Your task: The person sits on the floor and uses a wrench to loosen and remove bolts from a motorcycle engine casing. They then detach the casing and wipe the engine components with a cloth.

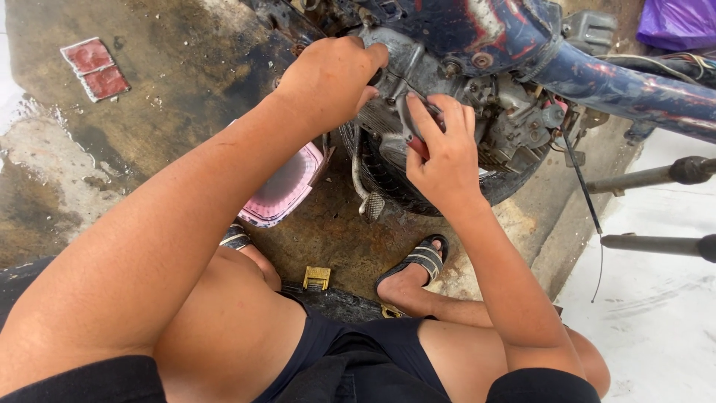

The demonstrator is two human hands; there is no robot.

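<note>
A: Biggest thing first, what did you log?

B: Oil-stained concrete floor (149, 112). Dark wet patch across the middle, paler strip at its right edge. On it stood a motorcycle, its blue frame tube (611, 86) running off toward the top right corner, chipped paint all over.

A: And the engine?

B: Grey engine block (477, 112) under the frame, near the floor's top edge, middle of my view. Both hands were on it.

A: Left hand?

B: Left hand (328, 78) curled over the block's upper left side, fingers pressed together and hooked round the casing. Couldn't tell from the feed whether anything was inside the grip.

A: Right?

B: Right hand (447, 157) just beside it, on the block's front. Fingers lay close together along a tool with a red handle (419, 148), thumb pinching it against them. Only a sliver of red showed, so I couldn't tell what kind of tool.

A: Smaller stuff?

B: Two black-gripped bars (656, 175) stuck in from the right edge. Pink tray (283, 190) on the floor below the left forearm, near the middle. Black striped sandal (418, 261) on the right foot, below the engine. Red tile pair (95, 69) at the top left corner. Small yellow block (316, 277) between the knees, near the bottom edge.
</note>
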